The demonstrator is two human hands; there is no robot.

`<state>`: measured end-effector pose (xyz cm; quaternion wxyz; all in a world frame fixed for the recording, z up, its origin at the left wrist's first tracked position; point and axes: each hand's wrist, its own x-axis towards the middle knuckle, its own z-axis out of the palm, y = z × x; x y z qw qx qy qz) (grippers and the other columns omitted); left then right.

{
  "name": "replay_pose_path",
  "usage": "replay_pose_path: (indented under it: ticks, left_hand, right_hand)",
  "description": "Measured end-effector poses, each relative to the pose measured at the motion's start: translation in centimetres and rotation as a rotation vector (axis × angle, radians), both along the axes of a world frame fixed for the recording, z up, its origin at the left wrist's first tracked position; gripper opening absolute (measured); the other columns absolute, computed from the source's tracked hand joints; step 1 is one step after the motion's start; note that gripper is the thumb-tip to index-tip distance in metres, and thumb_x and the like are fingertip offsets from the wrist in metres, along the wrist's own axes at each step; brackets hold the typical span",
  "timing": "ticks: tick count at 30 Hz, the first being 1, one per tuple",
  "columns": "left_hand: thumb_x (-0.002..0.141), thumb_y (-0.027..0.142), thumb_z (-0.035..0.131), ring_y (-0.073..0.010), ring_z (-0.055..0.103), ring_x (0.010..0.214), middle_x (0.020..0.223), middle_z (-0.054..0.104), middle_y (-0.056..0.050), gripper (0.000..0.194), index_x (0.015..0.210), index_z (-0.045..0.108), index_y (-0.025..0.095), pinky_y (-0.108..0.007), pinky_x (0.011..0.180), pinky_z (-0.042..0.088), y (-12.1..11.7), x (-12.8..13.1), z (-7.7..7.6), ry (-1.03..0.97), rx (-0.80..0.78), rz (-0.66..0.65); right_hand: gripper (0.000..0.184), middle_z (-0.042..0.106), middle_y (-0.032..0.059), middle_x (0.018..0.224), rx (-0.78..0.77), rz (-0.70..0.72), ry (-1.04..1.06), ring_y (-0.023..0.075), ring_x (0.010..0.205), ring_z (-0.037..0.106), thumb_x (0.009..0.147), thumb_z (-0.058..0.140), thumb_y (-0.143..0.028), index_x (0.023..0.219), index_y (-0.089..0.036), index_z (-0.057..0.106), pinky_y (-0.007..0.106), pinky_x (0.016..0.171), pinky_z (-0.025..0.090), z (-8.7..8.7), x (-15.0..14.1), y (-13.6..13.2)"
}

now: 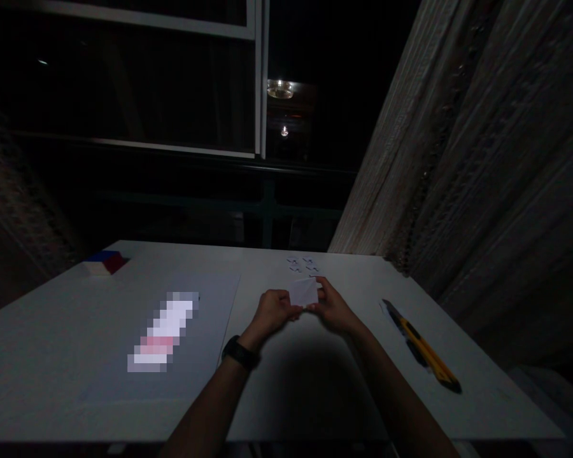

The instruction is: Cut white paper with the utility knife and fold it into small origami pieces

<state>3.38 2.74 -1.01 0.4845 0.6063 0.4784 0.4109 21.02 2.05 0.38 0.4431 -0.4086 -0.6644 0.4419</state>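
Observation:
Between both hands, a small white piece of paper (pixel 304 292) is held up above the white table (pixel 286 388). My left hand (pixel 275 308) pinches its left side and lower edge, with a dark watch on that wrist. Fingers of my right hand (pixel 333 304) grip the right side, one at the top corner and the thumb at the bottom. Just beyond the hands lie several small paper pieces (pixel 295 261) with dark marks, too small to read.
A yellow utility knife (pixel 424 350) lies on the right, beside a dark slim object. On the left is a large white sheet (pixel 210 343), partly pixelated. A blue, red and white block (pixel 104 262) sits far left. Curtains (pixel 391 140) hang beside the dark window.

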Motion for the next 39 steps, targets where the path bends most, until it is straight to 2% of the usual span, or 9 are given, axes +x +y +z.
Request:
replay_pose_path:
  ticks: [5, 9, 13, 16, 20, 24, 28, 34, 39]
  left_hand:
    - [0.055, 0.026, 0.075, -0.0148, 0.059, 0.049, 0.055, 0.065, -0.006, 0.021, 0.061, 0.060, 0.013, -0.021, 0.045, 0.040, -0.3, -0.3, 0.8, -0.019, -0.002, 0.039]
    - [0.055, 0.024, 0.077, -0.0141, 0.059, 0.050, 0.059, 0.066, -0.007, 0.025, 0.070, 0.063, 0.009, -0.022, 0.048, 0.043, -0.1, -0.7, 1.3, -0.178, -0.050, 0.058]
    - [0.052, 0.021, 0.079, -0.0130, 0.060, 0.053, 0.068, 0.067, -0.009, 0.035, 0.081, 0.065, 0.006, -0.023, 0.053, 0.047, -0.2, -0.6, 1.8, -0.346, -0.093, 0.039]
    - [0.050, 0.019, 0.081, -0.0128, 0.060, 0.054, 0.071, 0.068, -0.010, 0.041, 0.085, 0.065, 0.005, -0.024, 0.055, 0.048, -0.6, -0.4, 1.8, -0.431, -0.121, -0.032]
    - [0.049, 0.015, 0.081, -0.0155, 0.063, 0.060, 0.078, 0.069, -0.011, 0.053, 0.097, 0.062, 0.006, -0.026, 0.057, 0.050, -1.0, 0.0, 1.7, -0.455, -0.136, -0.050]
    - [0.048, 0.011, 0.080, -0.0187, 0.065, 0.062, 0.081, 0.069, -0.012, 0.062, 0.105, 0.058, 0.007, -0.030, 0.059, 0.053, -1.0, 0.1, 1.5, -0.461, -0.171, -0.041]
    - [0.049, 0.011, 0.080, -0.0190, 0.065, 0.061, 0.079, 0.069, -0.013, 0.066, 0.110, 0.056, 0.006, -0.030, 0.059, 0.053, -0.9, 0.1, 1.5, -0.450, -0.168, -0.042]
    - [0.048, 0.009, 0.080, -0.0190, 0.065, 0.060, 0.076, 0.069, -0.012, 0.068, 0.110, 0.054, 0.007, -0.031, 0.060, 0.054, -1.0, -0.1, 1.8, -0.473, -0.196, -0.056]
    - [0.050, 0.007, 0.078, -0.0195, 0.066, 0.060, 0.069, 0.069, -0.010, 0.060, 0.105, 0.054, 0.010, -0.033, 0.063, 0.055, -1.4, -0.3, 2.2, -0.533, -0.233, -0.050]
  right_hand:
    - [0.050, 0.063, -0.0033, 0.070, 0.084, -0.172, -0.092, 0.0166, 0.070, 0.061, 0.064, 0.064, -0.016, 0.110, -0.023, 0.045, 0.031, 0.070, 0.046, 0.4, 1.9, 0.3]
    - [0.053, 0.065, -0.0021, 0.070, 0.129, -0.300, 0.045, 0.0179, 0.073, 0.062, 0.064, 0.068, -0.020, 0.111, -0.023, 0.045, 0.035, 0.076, 0.045, 1.3, 3.5, 0.6]
    - [0.061, 0.068, 0.0020, 0.086, 0.019, -0.158, 0.212, 0.0196, 0.083, 0.063, 0.058, 0.074, -0.026, 0.113, -0.024, 0.045, 0.035, 0.077, 0.046, 1.8, 2.3, 0.4]
    - [0.057, 0.066, -0.0003, 0.073, -0.056, -0.119, 0.205, 0.0175, 0.068, 0.063, 0.055, 0.075, -0.028, 0.107, -0.021, 0.050, 0.032, 0.067, 0.046, 1.2, 0.1, 0.0]
    - [0.055, 0.058, -0.0067, 0.056, -0.010, -0.163, 0.176, 0.0131, 0.052, 0.055, 0.054, 0.074, -0.026, 0.105, -0.019, 0.052, 0.025, 0.054, 0.041, 0.2, -1.6, -0.2]
    - [0.050, 0.051, -0.0096, 0.051, 0.030, -0.166, 0.153, 0.0101, 0.046, 0.047, 0.055, 0.073, -0.025, 0.101, -0.021, 0.053, 0.022, 0.047, 0.036, 0.1, -1.5, -0.3]
    - [0.048, 0.053, -0.0092, 0.051, 0.023, -0.156, 0.146, 0.0104, 0.044, 0.047, 0.055, 0.073, -0.025, 0.098, -0.022, 0.050, 0.022, 0.045, 0.034, 0.0, -1.3, -0.3]
    - [0.054, 0.060, -0.0064, 0.056, -0.029, -0.123, 0.189, 0.0135, 0.049, 0.055, 0.053, 0.075, -0.029, 0.099, -0.022, 0.048, 0.024, 0.048, 0.040, 0.0, -1.2, -0.2]
    - [0.060, 0.063, -0.0048, 0.057, -0.097, -0.125, 0.264, 0.0144, 0.051, 0.057, 0.048, 0.079, -0.029, 0.099, -0.021, 0.047, 0.026, 0.052, 0.043, 0.5, -0.5, -0.1]
